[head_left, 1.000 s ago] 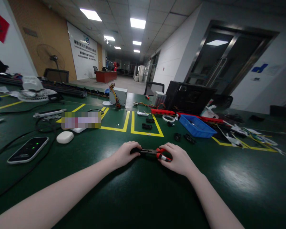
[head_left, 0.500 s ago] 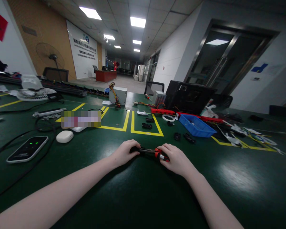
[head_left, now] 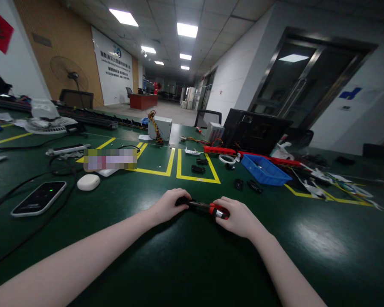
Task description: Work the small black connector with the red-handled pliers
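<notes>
In the middle of the head view, my right hand (head_left: 240, 216) is wrapped round the red handles of a pair of pliers (head_left: 216, 210). The pliers' dark jaws point left, toward my left hand (head_left: 170, 206). Between the thumb and fingers of that hand is a small black piece (head_left: 181, 200), mostly covered. The jaws reach up to this black piece; whether they grip it I cannot make out. Both hands are low over the green table (head_left: 192, 260).
Beyond my hands lie black cable bundles (head_left: 198, 169) within yellow tape lines. A blue bin (head_left: 265, 170) stands to the right, before a dark computer case (head_left: 254, 132). Left are a phone-like device (head_left: 39, 198), a white case (head_left: 88, 182) and black cables. Power supplies (head_left: 161, 128) stand farther back.
The red handles, spread apart before, are now squeezed closer together in my right hand. My left hand keeps its pinch on the black piece. The whole view has shifted slightly.
</notes>
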The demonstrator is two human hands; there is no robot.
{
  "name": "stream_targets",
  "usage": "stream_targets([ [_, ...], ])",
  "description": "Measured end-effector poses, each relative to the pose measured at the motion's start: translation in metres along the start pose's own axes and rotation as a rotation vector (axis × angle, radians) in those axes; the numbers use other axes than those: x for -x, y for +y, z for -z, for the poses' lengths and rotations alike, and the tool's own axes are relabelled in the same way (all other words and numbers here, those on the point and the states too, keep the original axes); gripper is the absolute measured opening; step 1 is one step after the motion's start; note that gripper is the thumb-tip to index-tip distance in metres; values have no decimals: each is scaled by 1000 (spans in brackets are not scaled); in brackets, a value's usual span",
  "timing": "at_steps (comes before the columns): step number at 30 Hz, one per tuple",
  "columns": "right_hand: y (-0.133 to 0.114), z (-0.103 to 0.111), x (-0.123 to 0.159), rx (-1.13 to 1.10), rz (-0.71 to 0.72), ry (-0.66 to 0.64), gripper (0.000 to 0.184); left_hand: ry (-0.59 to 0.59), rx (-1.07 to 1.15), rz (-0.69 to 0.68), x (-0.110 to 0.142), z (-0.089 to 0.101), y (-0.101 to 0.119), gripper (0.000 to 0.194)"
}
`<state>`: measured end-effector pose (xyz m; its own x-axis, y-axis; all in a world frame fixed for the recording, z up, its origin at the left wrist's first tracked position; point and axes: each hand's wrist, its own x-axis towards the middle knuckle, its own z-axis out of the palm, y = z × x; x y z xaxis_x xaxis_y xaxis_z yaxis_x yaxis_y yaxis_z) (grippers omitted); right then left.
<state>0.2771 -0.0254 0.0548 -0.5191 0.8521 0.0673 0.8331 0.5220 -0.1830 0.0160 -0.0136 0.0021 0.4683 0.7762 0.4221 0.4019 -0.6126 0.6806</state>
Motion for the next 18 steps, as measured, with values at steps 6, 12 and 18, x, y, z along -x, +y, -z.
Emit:
stream_targets([
  [6, 4, 0, 1, -18, -4, 22, 28, -24, 4, 49, 1, 1, 2, 19],
  [12, 9, -2, 2, -54, 3, 55, 28, -30, 9, 61, 1, 1, 3, 18],
  [18, 5, -1, 2, -21, 20, 73, 26, -23, 9, 57, 0, 1, 1, 18],
])
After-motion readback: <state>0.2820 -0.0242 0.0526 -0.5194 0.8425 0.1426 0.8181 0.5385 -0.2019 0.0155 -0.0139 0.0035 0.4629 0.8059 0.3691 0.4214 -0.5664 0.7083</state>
